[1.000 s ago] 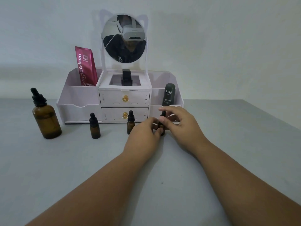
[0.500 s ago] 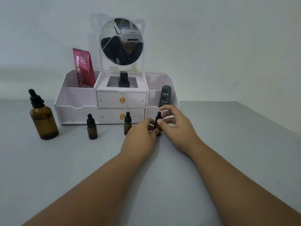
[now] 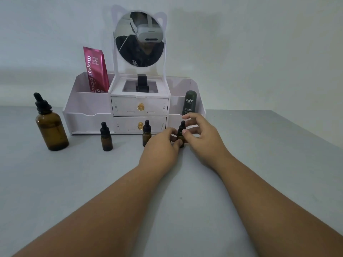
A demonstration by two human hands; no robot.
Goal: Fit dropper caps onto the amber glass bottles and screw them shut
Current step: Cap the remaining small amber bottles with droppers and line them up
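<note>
My left hand (image 3: 161, 145) is down low on the grey table (image 3: 259, 164), fingers curled in, thumb and fingertips pinching the body of the small amber glass bottle (image 3: 181, 139) that stands upright just in front of the organiser's lower drawer. My right hand (image 3: 203, 138) is up at the top of it, thumb pressed against the collar of its black rubber dropper cap (image 3: 182, 125) and a finger curled round behind, the other fingers fanned loosely apart and touching nothing. The cap sits on the bottle's neck; I cannot tell how far it is screwed down. Over to the containers: the white plastic desk organiser (image 3: 89, 106) has the tall pink foil sachet (image 3: 95, 69) standing tilted in its back left compartment, the dark green cylindrical bottle (image 3: 189, 104) upright in its right side, and a small black block (image 3: 142, 84) in the recess on top, under the round mirror with cat ears (image 3: 139, 39). Now the count: four amber bottles in all, every one capped in black. That is one large amber bottle (image 3: 52, 130) far left, then three small ones in a row: the left small bottle (image 3: 106, 140), the middle small bottle (image 3: 146, 136) just beside my left hand, and the one I hold. Two drawers, each with one gold knob (image 3: 140, 107).
</note>
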